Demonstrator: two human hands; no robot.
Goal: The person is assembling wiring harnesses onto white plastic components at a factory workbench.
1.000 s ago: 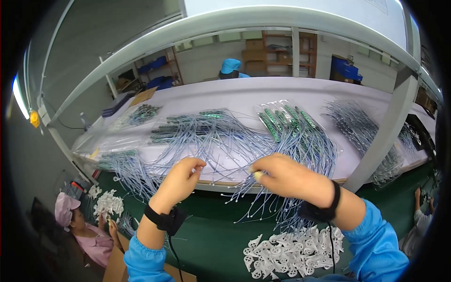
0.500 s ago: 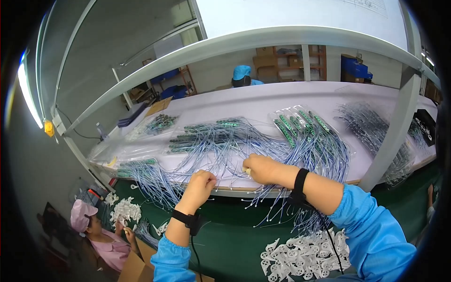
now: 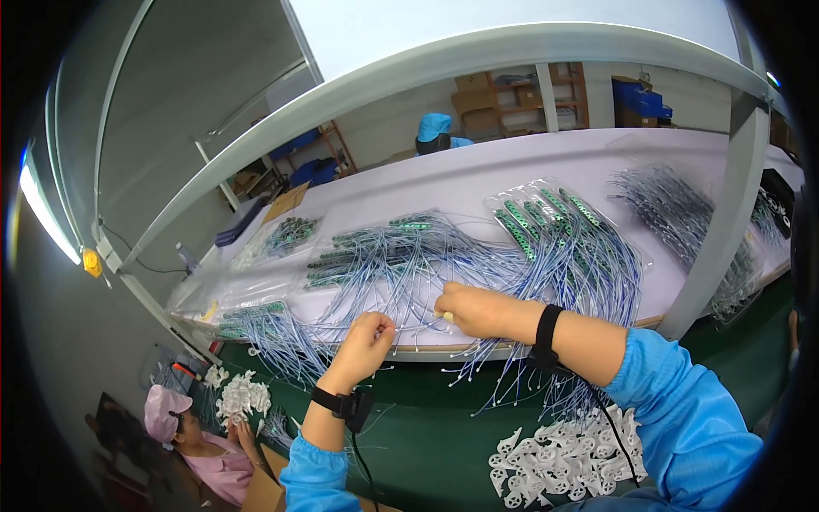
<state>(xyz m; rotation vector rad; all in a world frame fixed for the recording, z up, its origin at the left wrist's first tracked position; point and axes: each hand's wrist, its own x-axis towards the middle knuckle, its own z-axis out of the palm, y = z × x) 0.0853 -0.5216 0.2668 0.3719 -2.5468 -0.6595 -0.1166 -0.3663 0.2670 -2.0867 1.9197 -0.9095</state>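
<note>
1. Spilling over the front edge of the white surface [image 3: 384,183] near its left corner, blue wires [image 3: 290,346] trail from green boards [image 3: 266,311]; we suppose the boards sit back so the bundle stays put.
2. Our left hand [image 3: 365,346] is at the front edge, fingers curled narrow; we cannot tell whether the tips close on a wire.
3. Behind both hands, the middle pile [image 3: 367,256] points its wires towards us, probably for easy reach.
4. Our right hand [image 3: 465,309] faces the left, fingers bent in, something pale yellow [image 3: 449,317] at the tips; we cannot tell whether it grips a wire.
5. Further right, a bagged bundle [image 3: 546,222] hangs its wires over the front edge; the clear bag perhaps shields the boards. Below, white plastic parts [image 3: 563,456] are heaped on a green surface [image 3: 426,410].
6. A grey post [image 3: 725,213] rises at the front edge, towards the white surface's right corner.
7. Around us, we see a co-worker in pink [image 3: 217,465] lower left, a blue cap [image 3: 433,126] beyond the back edge, and blue bins [image 3: 641,101] farther right.
</note>
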